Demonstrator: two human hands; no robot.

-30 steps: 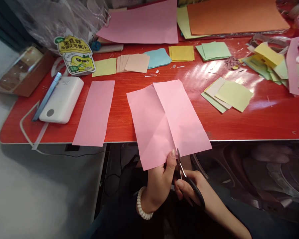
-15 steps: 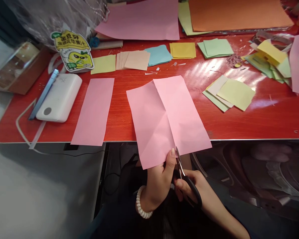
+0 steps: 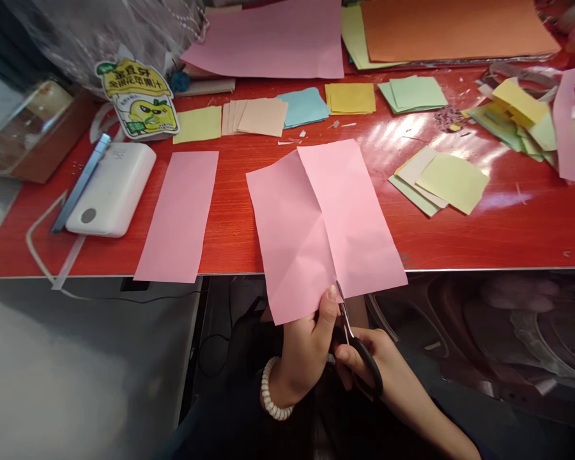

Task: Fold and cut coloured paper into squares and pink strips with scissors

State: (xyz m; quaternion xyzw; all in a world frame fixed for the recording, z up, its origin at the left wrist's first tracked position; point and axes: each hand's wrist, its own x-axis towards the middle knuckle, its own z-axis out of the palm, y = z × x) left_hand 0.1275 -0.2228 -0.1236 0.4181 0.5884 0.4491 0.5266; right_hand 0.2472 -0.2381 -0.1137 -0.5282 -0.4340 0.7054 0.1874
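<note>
A creased pink sheet of paper (image 3: pixel 292 236) reaches over the table's front edge, with a fold line running down its middle. My left hand (image 3: pixel 311 338) pinches its lower edge near that fold, thumb on top and the other fingers hidden beneath. Black-handled scissors (image 3: pixel 371 367) are in my right hand (image 3: pixel 376 358), thumb through one loop. Their blades point up and away from me and lie at the sheet's lower edge along the fold, just right of my left thumb. A pink paper strip (image 3: pixel 177 214) lies flat on the table to the left.
Small stacks of yellow, peach, blue (image 3: pixel 304 107) and green paper (image 3: pixel 414 93) line the red table (image 3: pixel 239 211). Loose squares (image 3: pixel 453 182) lie at right. A white power bank (image 3: pixel 117 191) and a juice pouch (image 3: pixel 141 105) are at left. Larger pink and orange sheets (image 3: pixel 455 29) lie behind.
The scissor blades have moved slightly forward into the sheet along the fold and look closer together. The sheet's far edge has shifted a little to the right.
</note>
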